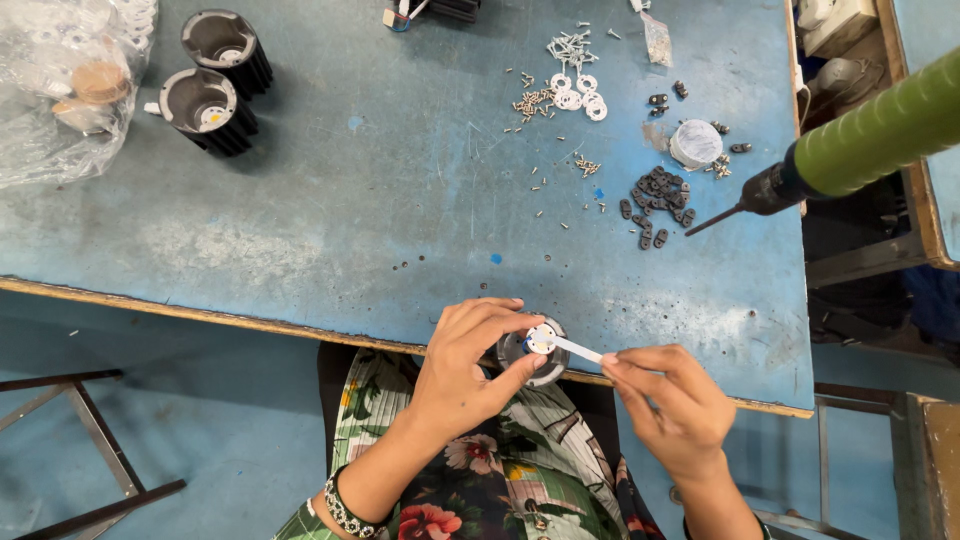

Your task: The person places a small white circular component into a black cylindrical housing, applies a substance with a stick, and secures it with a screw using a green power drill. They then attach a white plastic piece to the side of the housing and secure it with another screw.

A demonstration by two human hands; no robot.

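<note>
Your left hand (465,375) is curled around a small round dark housing (535,352) at the near edge of the blue surface (380,200), fingers and thumb gripping its rim. Your right hand (668,405), just to the right of the housing, pinches the end of a thin white strip (577,347) between fingertips; the strip's other end meets a small white round disc (541,339) sitting on top of the housing.

Far beyond the housing and to its left, a crumpled clear plastic bag (65,85) holding pale parts lies at the surface's corner. Beside that bag stand two black finned round housings (215,80), open side up. Beyond the housing and to its right, a green-handled power screwdriver (860,145) reaches in from the right edge, its bit pointing down toward the surface. Near that bit lies a heap of small black clips (658,200), with a small round white cap (695,143) just past them. Straight beyond the housing, well apart from it, sit a cluster of white rings (578,95) and scattered small screws (535,100).

Below the surface's edge you see your floral-print clothing (470,480) and a beaded bracelet (345,510) on your left wrist.
</note>
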